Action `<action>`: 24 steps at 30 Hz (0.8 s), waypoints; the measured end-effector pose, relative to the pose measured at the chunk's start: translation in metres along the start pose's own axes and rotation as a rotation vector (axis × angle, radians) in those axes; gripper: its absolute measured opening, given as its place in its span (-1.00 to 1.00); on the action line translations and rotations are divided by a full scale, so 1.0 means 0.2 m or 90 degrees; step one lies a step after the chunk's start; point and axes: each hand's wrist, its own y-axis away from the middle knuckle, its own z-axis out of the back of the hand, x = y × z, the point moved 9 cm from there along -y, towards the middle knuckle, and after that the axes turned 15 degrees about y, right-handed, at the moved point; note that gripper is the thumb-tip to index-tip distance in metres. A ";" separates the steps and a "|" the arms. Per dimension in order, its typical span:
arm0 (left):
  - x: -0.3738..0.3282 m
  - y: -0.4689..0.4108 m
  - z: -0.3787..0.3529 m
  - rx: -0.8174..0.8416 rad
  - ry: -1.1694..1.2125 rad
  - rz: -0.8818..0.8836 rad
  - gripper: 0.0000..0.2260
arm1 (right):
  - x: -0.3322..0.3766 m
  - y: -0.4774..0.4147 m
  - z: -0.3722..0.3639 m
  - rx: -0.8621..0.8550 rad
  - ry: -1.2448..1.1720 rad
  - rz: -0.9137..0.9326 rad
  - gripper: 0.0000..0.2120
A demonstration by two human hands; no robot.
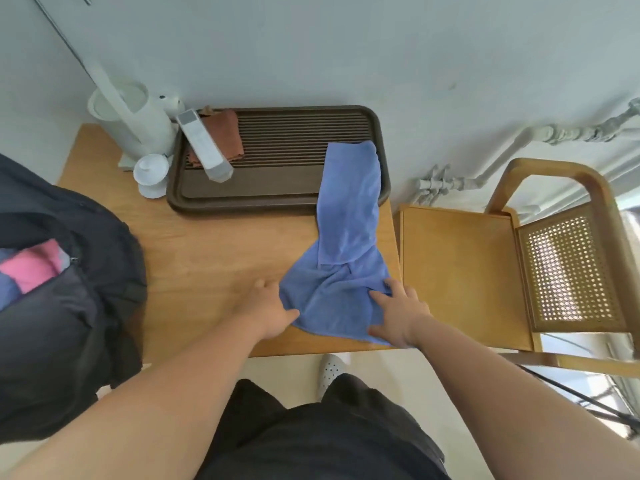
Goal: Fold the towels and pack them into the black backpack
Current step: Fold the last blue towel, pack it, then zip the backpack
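Note:
A blue towel (341, 237) lies crumpled on the wooden table (214, 258), its far end draped over the brown tray's corner. My left hand (266, 308) holds the towel's near left edge, thumb on the cloth. My right hand (398, 315) rests on the towel's near right corner with fingers spread, and its thumb lies along the near edge. The black backpack (59, 306) stands open at the table's left, with a pink towel (33, 265) and a bit of blue cloth showing inside.
A brown slatted tray (277, 202) sits at the back with a rust cloth (223, 133) and a white remote-like bar (204, 145). White kettle and cup stand at the back left. A wooden chair (485, 271) stands right of the table.

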 end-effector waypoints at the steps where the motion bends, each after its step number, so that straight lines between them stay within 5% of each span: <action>1: -0.02 -0.01 0.00 -0.030 0.029 0.005 -0.35 | -0.02 -0.02 0.02 -0.015 0.014 0.018 -0.34; 7: -0.08 -0.06 -0.07 -0.079 0.201 0.066 -0.75 | 0.02 -0.03 0.00 0.008 -0.137 0.138 -0.58; 14: -0.15 -0.02 -0.16 -0.051 0.299 0.090 -0.96 | 0.10 0.07 -0.12 0.004 -0.275 0.155 -0.40; 17: -0.26 0.04 -0.10 -0.081 0.430 0.035 -0.83 | 0.10 0.10 -0.04 0.009 -0.250 0.171 -0.53; 20: -0.42 0.14 0.11 -0.211 0.428 -0.088 -0.71 | 0.09 0.13 0.17 -0.092 -0.243 0.147 -0.67; 24: -0.72 0.37 0.36 -0.238 0.375 -0.259 -0.80 | 0.11 0.22 0.58 -0.326 -0.370 0.178 -0.50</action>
